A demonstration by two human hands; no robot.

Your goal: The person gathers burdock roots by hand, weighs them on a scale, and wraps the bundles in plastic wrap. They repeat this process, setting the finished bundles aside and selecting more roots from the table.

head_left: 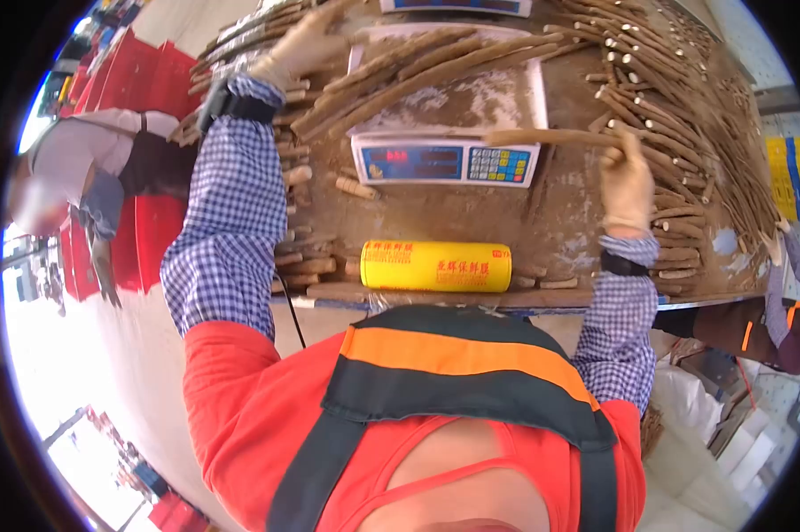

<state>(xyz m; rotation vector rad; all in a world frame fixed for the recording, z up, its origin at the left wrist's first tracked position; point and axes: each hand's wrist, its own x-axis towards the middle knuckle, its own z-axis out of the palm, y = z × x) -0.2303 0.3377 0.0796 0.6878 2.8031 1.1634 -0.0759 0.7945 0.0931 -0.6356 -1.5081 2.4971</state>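
Note:
My right hand [628,188], in a pale glove, grips one end of a long brown Chinese yam [546,136], which points left across the front of a digital scale [360,146]. Several more yams [444,75] lie slantwise on the scale's pan, some sticking out past its left edge. Left of the pan, my left hand [304,46], gloved too, reaches over with its fingers apart, above a stack of yams [240,40]. It seems to hold nothing, though its fingertips are slightly blurred. The scale's display glows red.
A yellow roll of cling film [435,266] lies at the table's near edge among short yam pieces [357,187]. A big pile of yams [675,115] fills the right side. Another scale [457,7] stands behind. Red crates [152,75] and a co-worker [107,160] are at left; another person [785,328] is at right.

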